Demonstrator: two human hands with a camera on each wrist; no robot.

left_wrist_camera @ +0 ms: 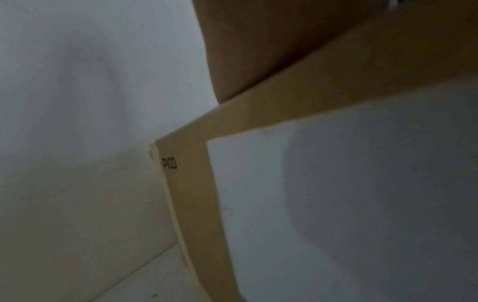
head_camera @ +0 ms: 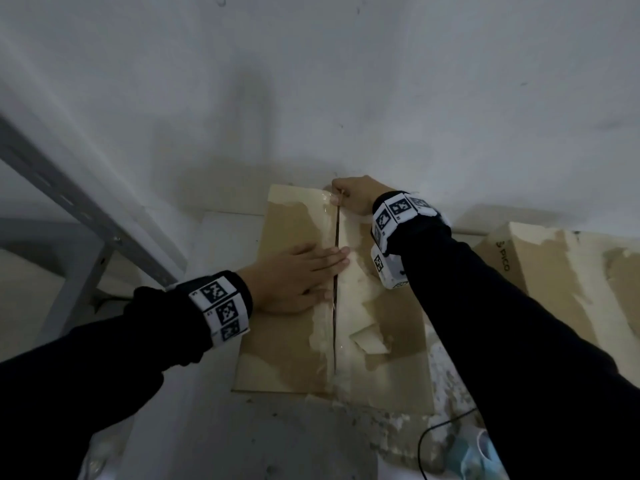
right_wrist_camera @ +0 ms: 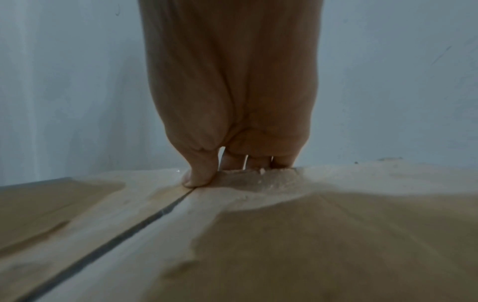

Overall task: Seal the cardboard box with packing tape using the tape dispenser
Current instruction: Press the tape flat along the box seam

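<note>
cardboard box (head_camera: 284, 344) printed "pico", flaps closed, on the floor against the wall (head_camera: 311, 81). left hand (head_camera: 294, 275), fingers straight, presses the centre seam (head_camera: 335, 306). right hand (head_camera: 356, 199), fingers curled, grips the box's far edge.

The head view looks steeply down on the cardboard box (head_camera: 287, 341); both wrist views skim that box closely, facing the wall (head_camera: 346, 81).

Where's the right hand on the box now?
Head view: the right hand grips the far end of the cardboard box at its centre seam, beyond the flat left hand.
</note>
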